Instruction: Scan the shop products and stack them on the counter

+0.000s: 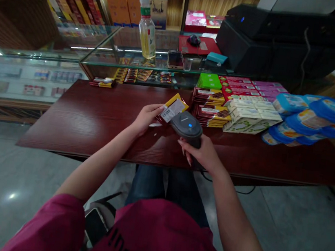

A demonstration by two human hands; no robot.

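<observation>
Left hand: I see the bare left hand point(147, 118) pinching the left end of a flat yellow-and-dark-red packet point(174, 106), thumb on top.
Packet: it is tilted above the middle of the dark red-brown wooden table point(94, 120), with its white barcode label facing up; I cannot tell whether its lower side touches the wood.
Right hand: I have the bare right hand point(203, 150) wrapped around the handle of a dark grey barcode scanner point(187, 125), near the table's front edge.
Scanner: its head, with a blue light lit, points at the label; I cannot make out whether they touch.
Stacks: right of the packet, toward the table's far edge, I see similar flat chocolate packets point(212, 114), then white-and-green cartons point(249, 115) and round blue-lidded tubs point(297, 126) toward the right end.
Far left corner: a small pile of red-and-yellow packets point(102, 82) lies there, beside the glass display case point(109, 54).
</observation>
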